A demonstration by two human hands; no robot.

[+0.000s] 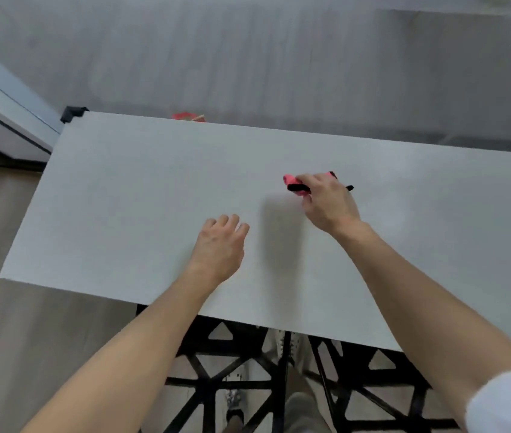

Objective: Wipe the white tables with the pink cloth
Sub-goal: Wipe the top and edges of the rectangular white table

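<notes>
Pink cloth [295, 182], folded, black-edged, gripped under my right hand [331, 203] fingers mid-wipe on the white desk [141, 189]; left hand [221, 245] loosely curled, empty. Next, I judge: sweep leftward.

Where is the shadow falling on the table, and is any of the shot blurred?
Head view: a soft shadow lies on the white table below-left of the right hand holding the pink cloth; floor beyond is motion-blurred; table edges splay from wide-angle distortion.
</notes>
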